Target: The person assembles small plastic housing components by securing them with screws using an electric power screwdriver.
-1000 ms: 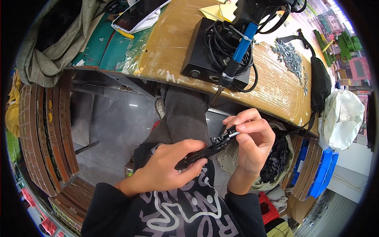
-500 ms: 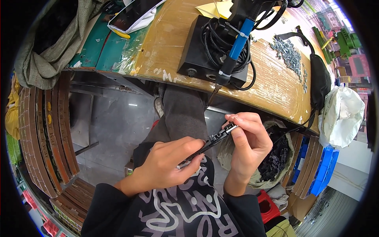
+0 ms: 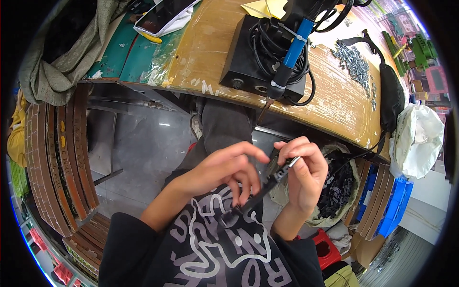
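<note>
The slim black part (image 3: 260,191) slants up-right — right hand (image 3: 303,179) pinching its upper end, left hand (image 3: 224,170) fingers curled loosely around its lower stretch.

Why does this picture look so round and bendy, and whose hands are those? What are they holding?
The picture comes from a small camera worn on a person's head, looking down. Its very wide lens bends straight edges, so the workbench looks curved. The two bare hands are that person's own. The left hand and the right hand together hold a thin black part above the lap. On the bench lie a black box with coiled cable, a blue-handled soldering iron, a pile of small metal pieces and a phone. A sack of dark bits stands below.
</note>
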`<state>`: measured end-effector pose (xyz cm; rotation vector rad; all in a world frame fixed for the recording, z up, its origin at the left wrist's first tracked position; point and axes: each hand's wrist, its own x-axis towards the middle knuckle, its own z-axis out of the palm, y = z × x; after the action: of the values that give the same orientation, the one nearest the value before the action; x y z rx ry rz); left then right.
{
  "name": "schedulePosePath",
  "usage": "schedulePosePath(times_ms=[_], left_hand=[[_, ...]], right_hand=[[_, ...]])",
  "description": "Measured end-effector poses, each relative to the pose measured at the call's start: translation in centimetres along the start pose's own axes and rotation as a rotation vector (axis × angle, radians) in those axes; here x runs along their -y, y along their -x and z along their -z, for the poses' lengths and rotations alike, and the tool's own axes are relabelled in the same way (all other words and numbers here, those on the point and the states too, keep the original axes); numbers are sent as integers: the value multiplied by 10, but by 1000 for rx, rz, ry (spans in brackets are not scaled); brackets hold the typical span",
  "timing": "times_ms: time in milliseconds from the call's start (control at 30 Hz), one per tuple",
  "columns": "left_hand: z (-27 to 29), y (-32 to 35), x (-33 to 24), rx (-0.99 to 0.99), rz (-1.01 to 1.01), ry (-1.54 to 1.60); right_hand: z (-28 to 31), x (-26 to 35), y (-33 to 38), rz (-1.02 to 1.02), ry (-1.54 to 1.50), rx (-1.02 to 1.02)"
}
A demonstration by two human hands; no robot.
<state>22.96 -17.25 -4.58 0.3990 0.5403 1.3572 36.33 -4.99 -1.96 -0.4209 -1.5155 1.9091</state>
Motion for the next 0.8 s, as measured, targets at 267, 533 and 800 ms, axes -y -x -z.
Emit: schedulePosePath(times_ms=[267,533,800], left_hand=[[13,-18,15,17,198,409],[25,-28,23,-464,100,154],[25,-36,28,-591,-278,-132]], right_hand=[[4,-32,7,-27,92,84],[-2,-61,9,-210,141,-192],[-7,-62,8,-402,28,-205]])
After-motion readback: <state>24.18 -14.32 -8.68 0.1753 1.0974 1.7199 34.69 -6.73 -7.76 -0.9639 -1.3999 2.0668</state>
